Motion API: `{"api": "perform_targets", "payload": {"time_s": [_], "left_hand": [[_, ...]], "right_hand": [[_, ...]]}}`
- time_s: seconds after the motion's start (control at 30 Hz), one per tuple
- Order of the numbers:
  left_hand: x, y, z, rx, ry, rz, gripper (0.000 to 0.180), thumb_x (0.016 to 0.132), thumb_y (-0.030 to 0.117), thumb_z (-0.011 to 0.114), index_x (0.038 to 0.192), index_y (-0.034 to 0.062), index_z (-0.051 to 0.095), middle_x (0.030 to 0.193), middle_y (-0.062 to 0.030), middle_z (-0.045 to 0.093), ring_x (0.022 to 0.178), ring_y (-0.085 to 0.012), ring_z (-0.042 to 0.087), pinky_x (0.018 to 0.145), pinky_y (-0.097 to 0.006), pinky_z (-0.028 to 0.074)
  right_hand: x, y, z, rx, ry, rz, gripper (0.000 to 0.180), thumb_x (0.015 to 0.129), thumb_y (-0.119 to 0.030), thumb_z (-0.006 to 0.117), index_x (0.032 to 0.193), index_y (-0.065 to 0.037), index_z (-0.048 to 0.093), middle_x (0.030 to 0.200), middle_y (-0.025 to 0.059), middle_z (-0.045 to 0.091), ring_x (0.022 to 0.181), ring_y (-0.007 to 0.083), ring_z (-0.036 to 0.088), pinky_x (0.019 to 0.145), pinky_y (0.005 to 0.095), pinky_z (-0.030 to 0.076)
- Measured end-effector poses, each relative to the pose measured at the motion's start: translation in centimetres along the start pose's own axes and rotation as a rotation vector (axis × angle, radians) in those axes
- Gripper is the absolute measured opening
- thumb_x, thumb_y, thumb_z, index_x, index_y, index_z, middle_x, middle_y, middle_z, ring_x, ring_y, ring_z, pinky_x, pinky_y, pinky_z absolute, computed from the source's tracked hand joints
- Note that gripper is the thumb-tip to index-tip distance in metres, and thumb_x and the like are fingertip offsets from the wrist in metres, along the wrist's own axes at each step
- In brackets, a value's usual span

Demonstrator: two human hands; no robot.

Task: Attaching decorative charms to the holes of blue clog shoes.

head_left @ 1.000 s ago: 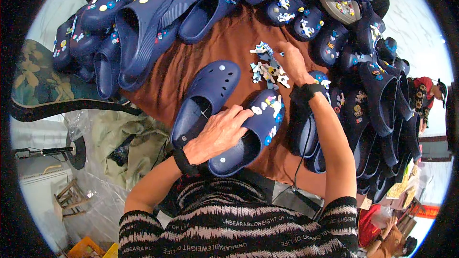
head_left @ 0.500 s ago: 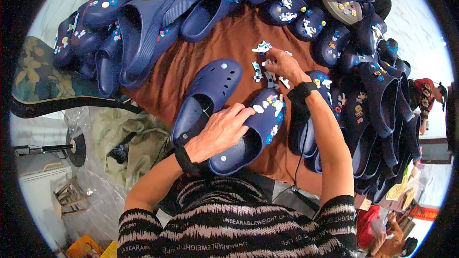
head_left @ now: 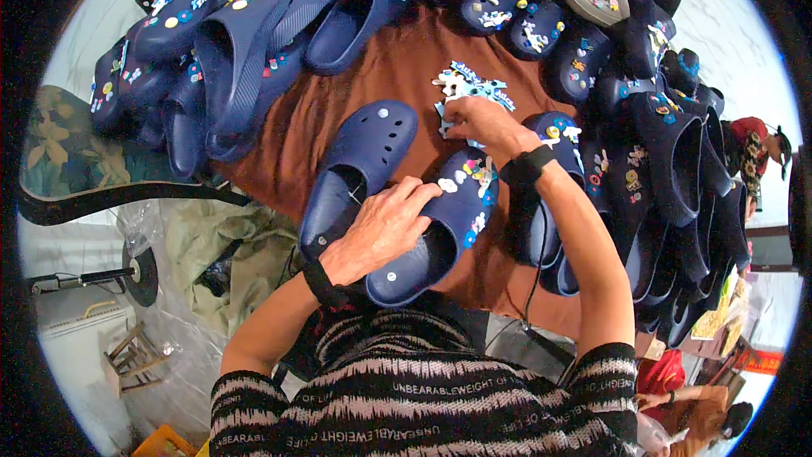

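My left hand (head_left: 382, 227) holds a navy clog (head_left: 448, 224) by its upper, near the foot opening. White, blue, yellow and pink shoe charms (head_left: 476, 224) cover part of that clog's toe. Left of it lies a second navy clog (head_left: 359, 144), its holes bare except for one small white round charm. Beyond the decorated clog, my right hand (head_left: 495, 129) reaches into a heap of loose white and blue charms (head_left: 469, 85). Its fingers are curled down at the near edge of the heap, and their tips are partly hidden.
Many decorated navy clogs are piled at the far left (head_left: 245, 51) and along the right (head_left: 672, 156). A beige clog (head_left: 596, 0) sits among them at the back. Brown cloth (head_left: 288, 131) covers the table. A dark cable (head_left: 534, 271) hangs beside my right forearm. Other people are at the edges.
My right hand has lowered slightly and shifted left over the heap. More loose charms show beyond it. My left hand stays on the decorated clog. The view has shifted a little.
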State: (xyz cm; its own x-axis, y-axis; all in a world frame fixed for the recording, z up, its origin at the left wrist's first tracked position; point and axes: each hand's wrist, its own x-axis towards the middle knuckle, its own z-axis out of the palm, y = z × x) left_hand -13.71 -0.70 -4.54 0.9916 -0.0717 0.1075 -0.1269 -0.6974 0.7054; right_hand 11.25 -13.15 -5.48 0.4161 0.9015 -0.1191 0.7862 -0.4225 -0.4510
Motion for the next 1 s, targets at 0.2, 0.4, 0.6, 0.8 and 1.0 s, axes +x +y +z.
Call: {"api": "perform_targets", "payload": {"time_s": [0.2,0.4,0.6,0.8,1.0], "left_hand": [[0.1,0.2,-0.1,-0.006,-0.001,-0.002,0.039,0.086,0.009,0.061,0.125,0.0069,0.053,0.117,-0.0172,0.057,0.104,-0.0409,0.061,0.088,-0.048,0.052],[-0.2,0.3,-0.1,-0.037,0.003,-0.023,0.039,0.088,0.01,0.062,0.125,0.0054,0.053,0.12,-0.0177,0.057,0.107,-0.0412,0.061,0.09,-0.048,0.052],[-0.5,0.0,0.0,-0.065,0.033,-0.027,0.04,0.088,0.011,0.064,0.125,0.0039,0.053,0.12,-0.0184,0.058,0.109,-0.0418,0.06,0.091,-0.048,0.051],[-0.7,-0.3,0.1,-0.065,0.041,-0.014,0.039,0.088,0.012,0.065,0.124,0.0023,0.053,0.119,-0.0193,0.058,0.108,-0.0424,0.06,0.091,-0.048,0.051],[-0.6,-0.1,0.2,-0.071,0.056,-0.015,0.039,0.087,0.012,0.065,0.122,0.0004,0.054,0.119,-0.0197,0.058,0.108,-0.0421,0.06,0.092,-0.048,0.051]], "right_hand": [[0.3,0.3,1.1,-0.122,-0.003,0.01,0.026,0.078,-0.015,0.074,0.101,-0.006,0.069,0.098,0.0191,0.071,0.097,0.0378,0.068,0.083,0.0453,0.054],[-1.0,1.0,0.6,0.066,0.088,0.047,0.023,0.077,-0.014,0.072,0.097,-0.003,0.068,0.093,0.0201,0.071,0.09,0.0385,0.068,0.078,0.0456,0.053],[-4.0,-1.7,-0.6,0.565,0.062,0.01,0.015,0.085,-0.011,0.072,0.088,-0.001,0.062,0.073,0.0035,0.064,0.072,0.0115,0.06,0.064,0.031,0.049],[-8.3,-7.7,1.0,0.419,0.157,0.023,0.016,0.083,-0.008,0.069,0.097,-0.002,0.065,0.083,0.0164,0.068,0.081,0.0297,0.068,0.073,0.0388,0.053],[-10.2,-10.5,2.8,0.089,0.272,-0.034,0.01,0.084,-0.002,0.06,0.093,-0.003,0.063,0.088,0.0185,0.06,0.083,0.0414,0.064,0.074,0.0492,0.052]]}}
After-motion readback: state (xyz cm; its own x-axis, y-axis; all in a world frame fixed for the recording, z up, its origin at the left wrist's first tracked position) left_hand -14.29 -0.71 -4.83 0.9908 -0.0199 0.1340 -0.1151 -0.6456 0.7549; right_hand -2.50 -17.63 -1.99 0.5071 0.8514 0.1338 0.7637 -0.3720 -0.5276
